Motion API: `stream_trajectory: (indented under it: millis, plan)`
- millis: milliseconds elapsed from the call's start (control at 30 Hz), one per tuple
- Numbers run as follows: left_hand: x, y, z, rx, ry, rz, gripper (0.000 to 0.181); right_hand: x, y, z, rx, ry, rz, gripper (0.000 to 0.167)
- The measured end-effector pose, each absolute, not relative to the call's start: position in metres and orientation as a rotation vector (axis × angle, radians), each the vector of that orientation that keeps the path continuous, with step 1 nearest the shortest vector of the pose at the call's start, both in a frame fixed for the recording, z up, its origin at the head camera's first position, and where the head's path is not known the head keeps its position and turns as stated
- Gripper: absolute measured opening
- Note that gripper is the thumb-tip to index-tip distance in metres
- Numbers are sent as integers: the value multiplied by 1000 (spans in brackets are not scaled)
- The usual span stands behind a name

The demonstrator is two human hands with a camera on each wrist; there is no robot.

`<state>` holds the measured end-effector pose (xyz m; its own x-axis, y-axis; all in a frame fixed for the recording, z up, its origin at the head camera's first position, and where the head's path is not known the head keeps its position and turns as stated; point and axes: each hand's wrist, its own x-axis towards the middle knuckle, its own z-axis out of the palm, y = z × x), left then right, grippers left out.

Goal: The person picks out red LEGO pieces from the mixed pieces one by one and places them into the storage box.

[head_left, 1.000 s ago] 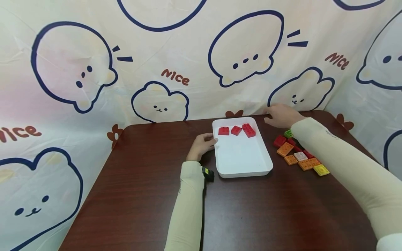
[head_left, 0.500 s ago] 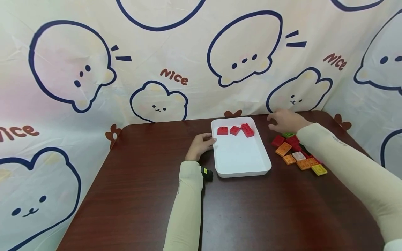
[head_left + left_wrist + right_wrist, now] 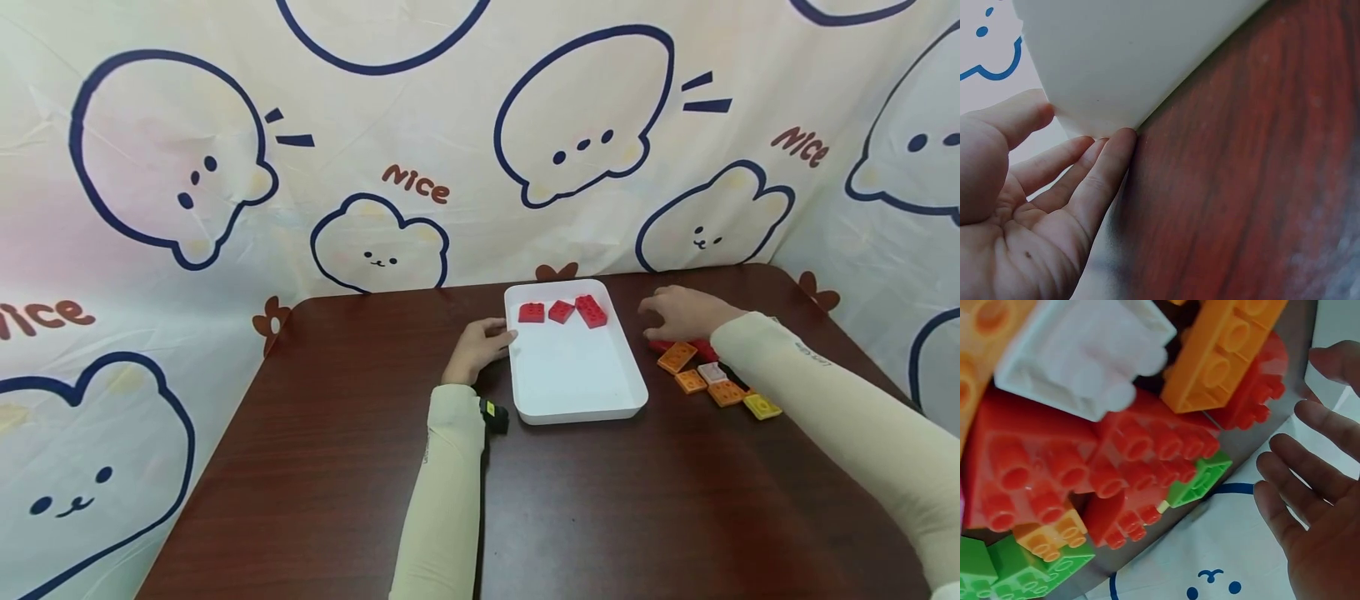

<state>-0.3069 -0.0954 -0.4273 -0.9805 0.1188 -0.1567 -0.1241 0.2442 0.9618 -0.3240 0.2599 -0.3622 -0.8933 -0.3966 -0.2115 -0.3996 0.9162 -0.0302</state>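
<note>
In the head view my left hand (image 3: pixel 477 348) is at the left side of a white tray (image 3: pixel 581 379). The left wrist view shows its fairly straight fingertips and thumb touching the outer wall of the tray (image 3: pixel 1129 56). Three red bricks lie near the tray's far end, among them a red brick (image 3: pixel 592 311) at the right. Over the far part of a brick pile, my right hand (image 3: pixel 686 310) hovers with fingers spread and loosely bent, holding nothing. The right wrist view shows the hand (image 3: pixel 1319 481) apart from red bricks (image 3: pixel 1029 469), a white brick (image 3: pixel 1085 362) and green bricks (image 3: pixel 1200 481).
Orange bricks (image 3: pixel 677 357) and a yellow brick (image 3: pixel 762 406) lie at the pile's near side; the right sleeve hides part of the pile. Dark brown table (image 3: pixel 337 467) carries everything. A printed cloth (image 3: pixel 465 242) hangs behind the table's far edge.
My right hand has drawn back from the far edge and moved down over the far part of the pile, covering the green brick. The left hand and tray have stayed put.
</note>
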Motion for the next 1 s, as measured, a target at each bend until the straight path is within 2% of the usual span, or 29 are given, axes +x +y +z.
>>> stream_trajectory:
  millis: [400,1000]
  plan:
    - [-306,-95,-427,-7,2336,1802,52,-320,264,-376,-571,2808,-28,41]
    - [-307,-96,-428,10,2296,1843,50,-315,261,-378,-594,2794,-18,38]
